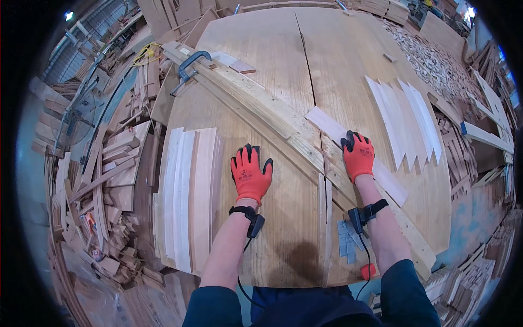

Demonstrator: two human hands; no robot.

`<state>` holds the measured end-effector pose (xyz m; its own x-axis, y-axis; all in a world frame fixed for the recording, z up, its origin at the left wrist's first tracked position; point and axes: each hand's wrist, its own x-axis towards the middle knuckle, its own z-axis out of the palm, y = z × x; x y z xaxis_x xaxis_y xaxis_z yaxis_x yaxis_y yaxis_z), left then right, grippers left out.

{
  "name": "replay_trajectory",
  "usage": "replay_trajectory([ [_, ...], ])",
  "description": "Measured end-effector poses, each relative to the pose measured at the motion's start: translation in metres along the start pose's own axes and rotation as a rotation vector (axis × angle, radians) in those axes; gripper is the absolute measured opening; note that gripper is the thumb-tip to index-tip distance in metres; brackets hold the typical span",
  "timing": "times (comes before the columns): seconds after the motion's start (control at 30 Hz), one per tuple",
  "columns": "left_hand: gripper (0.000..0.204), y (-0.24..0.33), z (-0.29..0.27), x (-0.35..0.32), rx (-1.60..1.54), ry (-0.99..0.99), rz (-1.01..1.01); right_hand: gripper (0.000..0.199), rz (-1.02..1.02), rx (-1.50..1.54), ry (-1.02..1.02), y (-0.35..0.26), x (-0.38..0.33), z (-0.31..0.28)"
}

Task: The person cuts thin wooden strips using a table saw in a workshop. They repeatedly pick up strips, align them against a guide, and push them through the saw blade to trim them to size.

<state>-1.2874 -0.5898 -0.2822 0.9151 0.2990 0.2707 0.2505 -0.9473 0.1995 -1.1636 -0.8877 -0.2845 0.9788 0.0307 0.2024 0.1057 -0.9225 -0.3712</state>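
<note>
My left hand (pixel 251 173), in a red glove with black fingertips, lies flat on the wooden tabletop (pixel 283 218) with its fingers spread and nothing in it. My right hand (pixel 359 157), gloved alike, bends its fingers over a pale wooden board (pixel 391 182) and its thumb sits at the board's left side. The board slants across a long wooden guide strip (pixel 256 106) that runs diagonally over the tabletop. A blue C-clamp (pixel 188 70) grips the far-left end of that strip. What the right fingertips touch underneath is hidden.
Pale boards (pixel 188 191) are stacked left of my left hand. Boards with pointed ends (pixel 406 122) lie at the right. A bluish metal square (pixel 347 240) and a small red object (pixel 368 271) rest near the front edge. Scrap wood (pixel 114 218) is heaped beyond the table's left side.
</note>
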Motion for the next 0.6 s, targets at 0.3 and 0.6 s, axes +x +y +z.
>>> replay_trajectory([
  [0.3,0.061,0.009,0.017,0.08,0.009,0.016,0.003,0.041,0.011,-0.011,-0.111,-0.009,0.082,0.005],
  [0.6,0.063,0.016,0.05,0.185,0.016,0.017,0.013,0.04,0.059,-0.139,-0.153,-0.028,0.189,0.031],
])
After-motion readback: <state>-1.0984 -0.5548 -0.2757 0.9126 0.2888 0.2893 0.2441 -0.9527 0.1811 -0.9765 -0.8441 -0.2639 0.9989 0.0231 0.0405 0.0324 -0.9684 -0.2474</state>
